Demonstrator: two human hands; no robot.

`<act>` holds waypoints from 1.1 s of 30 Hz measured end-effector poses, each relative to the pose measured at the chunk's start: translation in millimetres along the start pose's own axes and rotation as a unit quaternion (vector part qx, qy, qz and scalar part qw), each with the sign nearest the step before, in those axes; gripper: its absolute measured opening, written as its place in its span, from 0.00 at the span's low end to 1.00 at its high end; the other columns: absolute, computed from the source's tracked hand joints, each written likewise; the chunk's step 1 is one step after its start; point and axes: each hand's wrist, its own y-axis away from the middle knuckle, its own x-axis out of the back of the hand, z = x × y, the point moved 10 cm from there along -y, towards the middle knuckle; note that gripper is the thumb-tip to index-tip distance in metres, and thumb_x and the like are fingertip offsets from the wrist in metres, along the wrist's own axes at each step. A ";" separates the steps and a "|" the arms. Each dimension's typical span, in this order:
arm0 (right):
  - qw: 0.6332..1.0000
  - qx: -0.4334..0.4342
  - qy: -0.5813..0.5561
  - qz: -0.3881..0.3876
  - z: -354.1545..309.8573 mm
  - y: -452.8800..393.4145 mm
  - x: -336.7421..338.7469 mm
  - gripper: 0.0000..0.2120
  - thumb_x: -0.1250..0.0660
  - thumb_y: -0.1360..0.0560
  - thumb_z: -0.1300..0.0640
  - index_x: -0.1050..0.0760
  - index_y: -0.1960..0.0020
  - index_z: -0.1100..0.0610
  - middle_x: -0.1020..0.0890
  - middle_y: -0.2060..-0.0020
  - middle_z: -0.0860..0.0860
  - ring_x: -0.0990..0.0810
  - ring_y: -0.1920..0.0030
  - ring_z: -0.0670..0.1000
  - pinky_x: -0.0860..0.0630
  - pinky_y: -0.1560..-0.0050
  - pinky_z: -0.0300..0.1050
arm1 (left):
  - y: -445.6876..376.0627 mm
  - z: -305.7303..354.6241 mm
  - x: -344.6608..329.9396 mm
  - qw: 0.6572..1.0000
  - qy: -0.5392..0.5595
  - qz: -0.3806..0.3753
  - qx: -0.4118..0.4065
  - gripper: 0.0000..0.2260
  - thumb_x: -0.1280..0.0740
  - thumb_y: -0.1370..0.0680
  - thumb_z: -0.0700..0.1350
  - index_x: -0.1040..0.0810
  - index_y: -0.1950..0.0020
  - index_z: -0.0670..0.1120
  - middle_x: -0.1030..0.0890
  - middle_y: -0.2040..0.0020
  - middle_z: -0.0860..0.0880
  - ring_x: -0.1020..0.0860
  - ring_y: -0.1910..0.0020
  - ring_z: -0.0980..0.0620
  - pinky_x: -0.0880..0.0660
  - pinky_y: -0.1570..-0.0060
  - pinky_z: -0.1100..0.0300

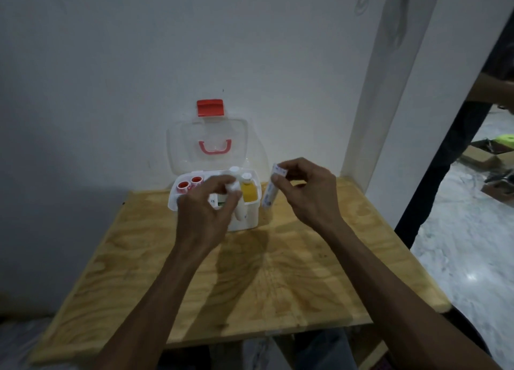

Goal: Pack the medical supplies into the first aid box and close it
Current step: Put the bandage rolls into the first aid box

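While the first aid box point(244, 219) sat open at the back of the wood bench point(278, 272), its clear lid point(207, 144) leaned on the wall. L hand point(205, 203) was closed on a white tube point(236, 200) over the box. R hand point(303, 191) pinched a strip of plasters point(271, 194) just beside the box. A yellow bottle point(248, 193) & 2 red caps point(190, 183) were inside.
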 end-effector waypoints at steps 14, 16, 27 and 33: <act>0.997 -0.007 0.021 -0.076 13.4 -28.5 -64.2 0.06 0.25 0.29 0.57 0.17 0.51 0.54 0.16 0.60 0.44 0.18 0.59 0.40 0.23 0.60 0.31 | -41.9 -44.1 -33.9 0.999 -0.022 -0.021 0.044 0.09 0.26 0.27 0.45 0.16 0.47 0.49 0.15 0.54 0.53 0.19 0.55 0.58 0.24 0.52 0.61; 0.996 -0.012 0.030 -0.085 19.7 -25.4 -68.7 0.06 0.25 0.28 0.56 0.17 0.52 0.54 0.16 0.59 0.45 0.18 0.59 0.40 0.24 0.60 0.29 | -37.6 -52.2 -41.1 0.998 -0.021 -0.036 0.053 0.09 0.26 0.27 0.46 0.17 0.47 0.49 0.15 0.53 0.53 0.19 0.54 0.57 0.23 0.51 0.58; 0.986 -0.044 0.089 -0.131 36.5 -12.4 -84.8 0.11 0.25 0.29 0.55 0.17 0.47 0.56 0.14 0.53 0.49 0.22 0.57 0.41 0.32 0.58 0.24 | -32.1 -67.5 -59.6 0.993 -0.065 -0.073 0.065 0.09 0.26 0.28 0.47 0.16 0.48 0.50 0.14 0.53 0.51 0.17 0.54 0.54 0.22 0.46 0.45; 0.976 -0.036 0.133 -0.166 36.7 -9.7 -90.0 0.08 0.27 0.27 0.54 0.14 0.51 0.55 0.13 0.54 0.50 0.19 0.56 0.44 0.30 0.58 0.35 | -28.1 -80.0 -69.8 0.984 -0.101 -0.119 0.087 0.10 0.27 0.26 0.51 0.15 0.47 0.50 0.14 0.51 0.50 0.17 0.52 0.52 0.24 0.44 0.44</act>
